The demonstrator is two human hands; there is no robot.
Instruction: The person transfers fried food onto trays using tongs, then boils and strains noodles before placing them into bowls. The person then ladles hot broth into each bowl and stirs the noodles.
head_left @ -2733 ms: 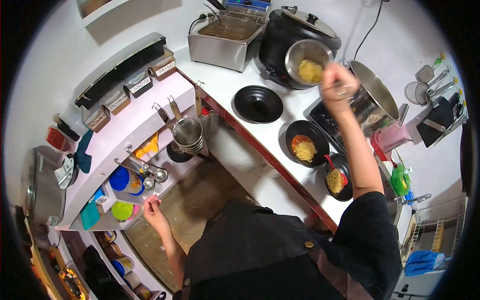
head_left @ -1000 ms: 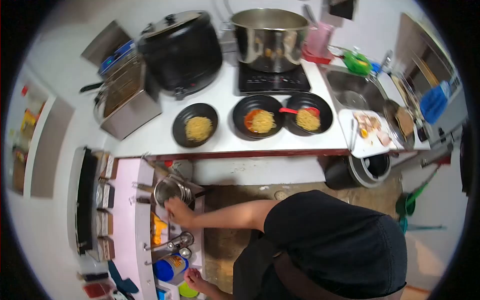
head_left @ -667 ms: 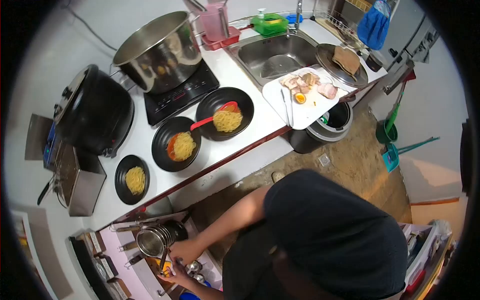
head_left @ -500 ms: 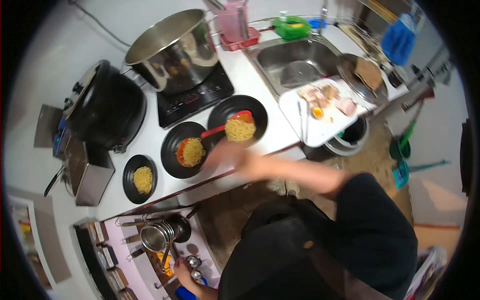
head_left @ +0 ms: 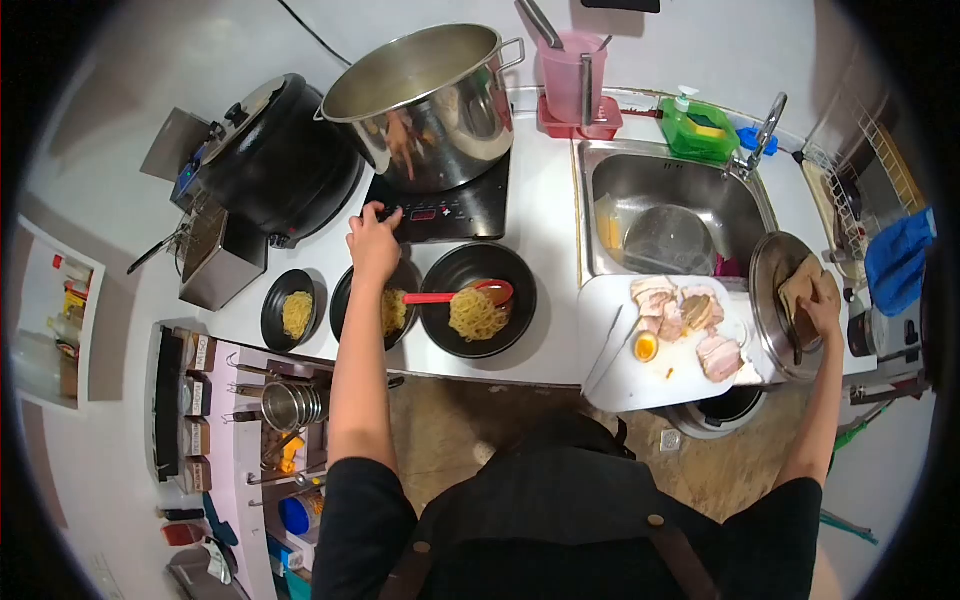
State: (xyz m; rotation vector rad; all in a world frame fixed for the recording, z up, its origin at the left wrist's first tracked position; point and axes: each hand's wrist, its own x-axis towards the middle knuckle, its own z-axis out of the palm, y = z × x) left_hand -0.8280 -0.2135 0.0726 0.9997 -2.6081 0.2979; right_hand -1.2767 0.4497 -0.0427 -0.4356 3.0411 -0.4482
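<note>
Left hand [head_left: 373,248], unclenched, touches the stove [head_left: 470,215], pot [head_left: 440,135] just beyond; right hand [head_left: 822,306] grips the cloth [head_left: 797,288], lid [head_left: 768,272] beneath it.

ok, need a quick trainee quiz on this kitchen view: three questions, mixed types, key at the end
1. Pick one. The left hand is at:
A) the sink
B) the induction cooktop
C) the wire rack

2. How many black bowls on the counter hold noodles?

3. True or false: the egg half lies in the big steel pot.

Key:
1. B
2. Three
3. False; it lies on the white board.
</note>
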